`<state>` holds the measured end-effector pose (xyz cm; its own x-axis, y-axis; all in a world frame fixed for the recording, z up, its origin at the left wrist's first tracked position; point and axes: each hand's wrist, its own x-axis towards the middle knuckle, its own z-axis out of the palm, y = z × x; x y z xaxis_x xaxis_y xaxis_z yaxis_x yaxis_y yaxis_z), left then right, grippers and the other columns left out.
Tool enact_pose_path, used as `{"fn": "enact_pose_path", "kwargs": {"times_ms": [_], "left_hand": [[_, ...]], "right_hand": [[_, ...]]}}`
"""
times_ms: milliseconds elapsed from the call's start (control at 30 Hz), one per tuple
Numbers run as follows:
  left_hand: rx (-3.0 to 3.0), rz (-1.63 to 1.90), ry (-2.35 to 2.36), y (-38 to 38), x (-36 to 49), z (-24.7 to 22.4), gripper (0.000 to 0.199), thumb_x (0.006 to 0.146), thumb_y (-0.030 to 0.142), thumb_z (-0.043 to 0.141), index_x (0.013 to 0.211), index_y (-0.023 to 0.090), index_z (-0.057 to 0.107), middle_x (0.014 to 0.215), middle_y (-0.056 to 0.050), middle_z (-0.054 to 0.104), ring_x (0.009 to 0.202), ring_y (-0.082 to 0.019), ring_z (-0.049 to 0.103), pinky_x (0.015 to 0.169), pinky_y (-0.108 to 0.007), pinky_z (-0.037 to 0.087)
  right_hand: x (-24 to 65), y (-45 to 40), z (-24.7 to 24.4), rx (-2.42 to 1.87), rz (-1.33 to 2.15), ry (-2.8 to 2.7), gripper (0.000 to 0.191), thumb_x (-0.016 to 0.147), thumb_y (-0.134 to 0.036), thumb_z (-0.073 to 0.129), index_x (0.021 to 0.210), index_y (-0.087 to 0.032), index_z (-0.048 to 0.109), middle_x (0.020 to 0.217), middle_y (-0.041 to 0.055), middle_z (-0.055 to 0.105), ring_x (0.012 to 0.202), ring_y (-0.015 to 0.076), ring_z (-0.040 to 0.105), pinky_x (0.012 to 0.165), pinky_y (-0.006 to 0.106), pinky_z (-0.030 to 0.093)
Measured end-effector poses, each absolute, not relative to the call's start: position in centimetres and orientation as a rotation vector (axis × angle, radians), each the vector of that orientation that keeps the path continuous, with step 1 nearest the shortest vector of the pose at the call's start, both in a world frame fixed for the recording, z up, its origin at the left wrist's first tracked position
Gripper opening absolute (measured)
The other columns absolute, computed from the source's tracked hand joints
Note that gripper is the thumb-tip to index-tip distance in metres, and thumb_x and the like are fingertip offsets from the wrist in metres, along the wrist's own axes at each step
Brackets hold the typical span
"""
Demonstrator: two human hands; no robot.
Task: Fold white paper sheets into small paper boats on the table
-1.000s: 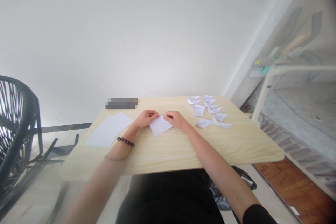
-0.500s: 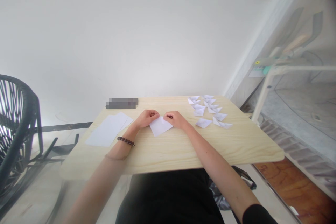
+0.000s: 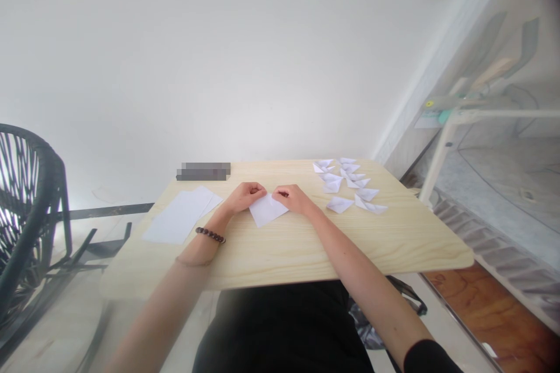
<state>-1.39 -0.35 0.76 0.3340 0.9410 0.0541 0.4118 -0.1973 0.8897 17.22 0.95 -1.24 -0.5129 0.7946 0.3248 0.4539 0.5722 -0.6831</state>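
A white sheet of paper (image 3: 266, 212), with one corner pointing toward me, lies on the light wooden table (image 3: 280, 256). My left hand (image 3: 245, 196) pinches its far left edge, fingers curled. On the far right edge, my right hand (image 3: 294, 198) has its fingertips closed on the same paper. The fingertips nearly meet at the top, and the hands hide part of the far edge. To the right stand several folded white paper boats (image 3: 340, 204), grouped in loose rows. Flat white sheets (image 3: 175, 217) lie left of my left hand, overlapping each other.
A blurred-out dark object (image 3: 202, 172) sits at the table's far left corner. The white wall (image 3: 271, 70) rises behind the table. A dark woven chair (image 3: 30, 210) stands at the left, and a pale metal frame (image 3: 441, 151) at the right.
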Motion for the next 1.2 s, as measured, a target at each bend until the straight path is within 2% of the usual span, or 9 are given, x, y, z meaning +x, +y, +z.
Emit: {"fn": "enact_pose_path", "kwargs": {"times_ms": [733,1200], "left_hand": [[1.784,0.763,1.131,-0.69,-0.98,0.57,0.034,0.066,0.043,0.053,0.075,0.01,0.06,0.061,-0.002,0.059,0.05,-0.009,0.047,0.044,-0.019,0.032],[1.719,0.778,1.134,-0.12,-1.55,0.85,0.029,0.065,0.038,0.055,0.072,0.011,0.06,0.057,0.0,0.056,0.048,-0.008,0.045,0.043,-0.018,0.03]], "right_hand": [[16.93,0.77,-1.08,-0.981,0.768,-2.15,0.019,0.072,-0.025,0.044,0.067,-0.015,0.059,0.061,-0.0021,0.053,0.056,0.008,0.042,0.053,0.018,0.029],[16.98,1.15,-1.04,-1.001,0.796,-2.17,0.018,0.071,-0.024,0.043,0.065,-0.014,0.056,0.061,-0.0025,0.052,0.056,0.0076,0.041,0.054,0.018,0.03]]}}
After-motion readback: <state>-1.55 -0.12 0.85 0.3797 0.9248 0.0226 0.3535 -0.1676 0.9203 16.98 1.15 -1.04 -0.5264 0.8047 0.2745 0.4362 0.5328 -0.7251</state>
